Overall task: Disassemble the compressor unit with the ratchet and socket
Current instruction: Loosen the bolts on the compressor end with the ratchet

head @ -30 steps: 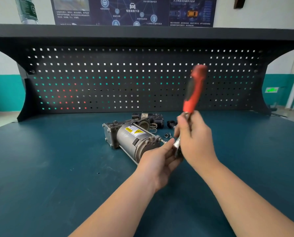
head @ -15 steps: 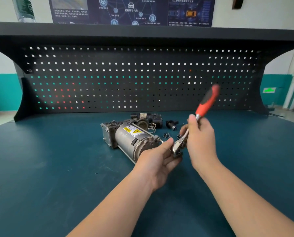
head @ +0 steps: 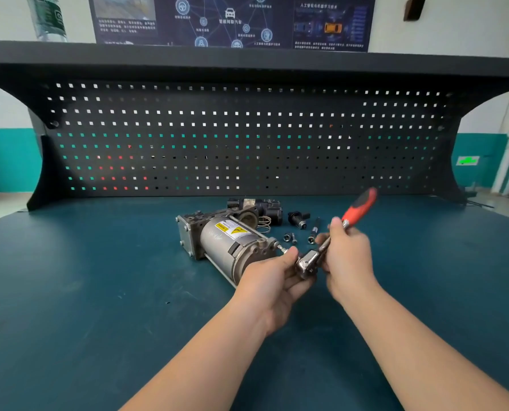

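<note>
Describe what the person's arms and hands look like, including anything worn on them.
Both forearms are bare up to the frame's lower edge: no sleeves show. The left hand and right hand wear no gloves. No watch, bracelet or strap shows at either wrist, and no ring on the visible fingers. No markings, tape or cables are on either arm.

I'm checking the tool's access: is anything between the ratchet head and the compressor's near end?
Only the left hand, whose fingers wrap the ratchet head beside the compressor end. No loose part lies between them.
</note>
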Demonstrator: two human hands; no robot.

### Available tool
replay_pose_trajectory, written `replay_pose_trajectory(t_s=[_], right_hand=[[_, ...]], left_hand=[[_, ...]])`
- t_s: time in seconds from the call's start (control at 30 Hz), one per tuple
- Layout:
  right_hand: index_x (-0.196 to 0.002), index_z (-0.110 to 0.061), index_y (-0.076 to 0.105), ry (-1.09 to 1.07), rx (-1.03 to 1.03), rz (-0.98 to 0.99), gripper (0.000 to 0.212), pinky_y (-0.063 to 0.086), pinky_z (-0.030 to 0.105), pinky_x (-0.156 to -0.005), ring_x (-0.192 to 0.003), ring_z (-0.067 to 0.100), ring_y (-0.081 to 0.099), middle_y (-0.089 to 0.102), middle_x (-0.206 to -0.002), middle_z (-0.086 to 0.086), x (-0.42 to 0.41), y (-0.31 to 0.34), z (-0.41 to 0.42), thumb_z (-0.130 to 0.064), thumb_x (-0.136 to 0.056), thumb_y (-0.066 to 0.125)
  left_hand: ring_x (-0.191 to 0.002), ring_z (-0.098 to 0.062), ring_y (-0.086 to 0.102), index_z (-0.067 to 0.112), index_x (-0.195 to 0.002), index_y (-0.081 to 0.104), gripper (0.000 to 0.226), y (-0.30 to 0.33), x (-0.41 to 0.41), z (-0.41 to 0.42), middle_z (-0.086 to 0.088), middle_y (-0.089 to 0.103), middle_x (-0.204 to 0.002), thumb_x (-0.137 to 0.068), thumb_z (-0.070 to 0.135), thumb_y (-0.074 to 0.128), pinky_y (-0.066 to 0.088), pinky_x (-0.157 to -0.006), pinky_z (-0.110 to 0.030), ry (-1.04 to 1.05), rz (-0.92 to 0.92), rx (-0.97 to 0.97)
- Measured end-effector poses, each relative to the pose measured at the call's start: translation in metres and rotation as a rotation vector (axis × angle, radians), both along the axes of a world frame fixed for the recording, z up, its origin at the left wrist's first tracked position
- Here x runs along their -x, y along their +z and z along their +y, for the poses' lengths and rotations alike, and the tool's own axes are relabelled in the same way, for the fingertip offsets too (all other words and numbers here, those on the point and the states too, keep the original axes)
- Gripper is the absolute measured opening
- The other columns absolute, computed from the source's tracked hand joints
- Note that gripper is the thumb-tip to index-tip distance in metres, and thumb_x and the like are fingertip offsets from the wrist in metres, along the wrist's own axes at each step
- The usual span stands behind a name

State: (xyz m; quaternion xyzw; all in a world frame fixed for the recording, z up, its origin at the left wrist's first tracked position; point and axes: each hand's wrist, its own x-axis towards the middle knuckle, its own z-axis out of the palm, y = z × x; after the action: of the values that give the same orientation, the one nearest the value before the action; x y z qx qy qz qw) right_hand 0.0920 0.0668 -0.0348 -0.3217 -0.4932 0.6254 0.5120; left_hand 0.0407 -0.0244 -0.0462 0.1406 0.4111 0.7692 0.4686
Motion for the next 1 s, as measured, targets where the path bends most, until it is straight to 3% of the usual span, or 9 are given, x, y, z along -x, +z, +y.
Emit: replay_pose_trajectory(t_s=[0.13, 0.23, 0.33, 0.43, 0.5, 0.73, 0.8, 0.9, 1.0], right_hand=[[-0.081, -0.021, 0.047, -0.008, -0.824, -0.142, 0.018, 0.039, 0.011, -0.047, -0.049, 0.001, 0.050, 0.057, -0.057, -0.007, -0.013, 0.010, -0.016, -0.027, -0.098, 0.047], [-0.083, -0.018, 0.046, -0.038, -0.987, -0.187, 0.017, 0.039, 0.013, -0.051, -0.053, 0.003, 0.052, 0.054, -0.057, -0.008, -0.013, 0.005, -0.023, -0.028, -0.096, 0.047], [-0.079, -0.018, 0.047, -0.110, -0.579, -0.167, 0.022, 0.039, 0.015, -0.047, -0.043, 0.001, 0.048, 0.055, -0.053, -0.008, -0.007, 0.005, -0.009, -0.026, -0.100, 0.044], [-0.081, -0.013, 0.046, 0.045, 0.183, -0.015, 0.022, 0.029, 0.015, -0.032, -0.026, 0.003, 0.037, 0.054, -0.059, 0.002, -0.004, 0.001, 0.007, -0.020, -0.101, 0.041], [-0.079, -0.013, 0.045, 0.068, 0.287, -0.002, 0.023, 0.022, 0.012, -0.029, -0.023, 0.003, 0.033, 0.053, -0.059, 0.004, -0.002, -0.002, 0.007, -0.019, -0.101, 0.041], [-0.083, -0.026, 0.047, 0.011, -1.126, -0.179, 0.013, 0.041, 0.022, -0.055, -0.056, 0.009, 0.052, 0.054, -0.059, -0.011, -0.014, 0.009, -0.024, -0.035, -0.092, 0.049], [-0.089, -0.027, 0.049, -0.028, -1.314, -0.259, 0.009, 0.039, 0.025, -0.056, -0.058, 0.010, 0.047, 0.048, -0.061, -0.018, -0.011, 0.004, -0.032, -0.036, -0.091, 0.049], [-0.080, -0.023, 0.047, -0.097, -0.993, -0.166, 0.017, 0.041, 0.024, -0.054, -0.053, 0.008, 0.050, 0.054, -0.056, -0.012, -0.007, 0.006, -0.027, -0.033, -0.093, 0.051], [-0.076, -0.017, 0.048, -0.079, -0.202, -0.018, 0.025, 0.034, 0.018, -0.037, -0.033, 0.003, 0.043, 0.056, -0.053, -0.003, -0.005, 0.007, -0.006, -0.025, -0.099, 0.047]], left_hand=[[-0.061, -0.019, 0.066, -0.001, -0.087, 0.065, 0.013, -0.001, 0.002, -0.002, -0.011, 0.067, -0.071, -0.089, 0.011, 0.061, 0.059, -0.058, -0.029, -0.030, 0.046, -0.007], [-0.061, -0.017, 0.064, 0.000, -0.091, 0.064, 0.011, -0.002, 0.002, -0.001, -0.011, 0.063, -0.077, -0.090, 0.009, 0.059, 0.057, -0.054, -0.026, -0.032, 0.070, 0.002], [-0.065, -0.021, 0.063, -0.002, -0.082, 0.062, 0.012, -0.001, 0.002, 0.000, -0.013, 0.066, -0.071, -0.090, 0.006, 0.058, 0.060, -0.060, -0.030, -0.018, 0.061, 0.013], [-0.069, -0.022, 0.064, 0.000, -0.084, 0.061, 0.008, -0.001, 0.001, 0.001, -0.015, 0.068, -0.077, -0.090, 0.005, 0.059, 0.058, -0.060, -0.029, -0.008, 0.064, 0.035], [-0.069, -0.022, 0.064, 0.000, -0.086, 0.061, 0.006, -0.001, 0.001, 0.000, -0.015, 0.068, -0.080, -0.089, 0.005, 0.059, 0.058, -0.059, -0.028, -0.010, 0.064, 0.042], [-0.059, -0.016, 0.066, 0.003, -0.077, 0.069, 0.015, 0.002, 0.000, -0.005, -0.008, 0.068, -0.069, -0.089, 0.005, 0.059, 0.057, -0.054, -0.023, -0.023, 0.046, 0.005], [-0.053, -0.011, 0.066, 0.007, -0.063, 0.073, 0.031, 0.001, 0.001, -0.005, -0.004, 0.069, -0.063, -0.088, 0.002, 0.056, 0.055, -0.051, -0.021, -0.025, 0.084, 0.011], [-0.054, -0.014, 0.065, 0.003, -0.075, 0.068, 0.018, 0.003, 0.000, -0.003, -0.007, 0.067, -0.065, -0.089, 0.003, 0.056, 0.056, -0.051, -0.023, -0.009, 0.052, 0.015], [-0.065, -0.021, 0.064, 0.000, -0.080, 0.062, 0.012, 0.003, 0.000, 0.000, -0.013, 0.069, -0.069, -0.090, 0.005, 0.057, 0.059, -0.056, -0.028, 0.000, 0.001, 0.015]])
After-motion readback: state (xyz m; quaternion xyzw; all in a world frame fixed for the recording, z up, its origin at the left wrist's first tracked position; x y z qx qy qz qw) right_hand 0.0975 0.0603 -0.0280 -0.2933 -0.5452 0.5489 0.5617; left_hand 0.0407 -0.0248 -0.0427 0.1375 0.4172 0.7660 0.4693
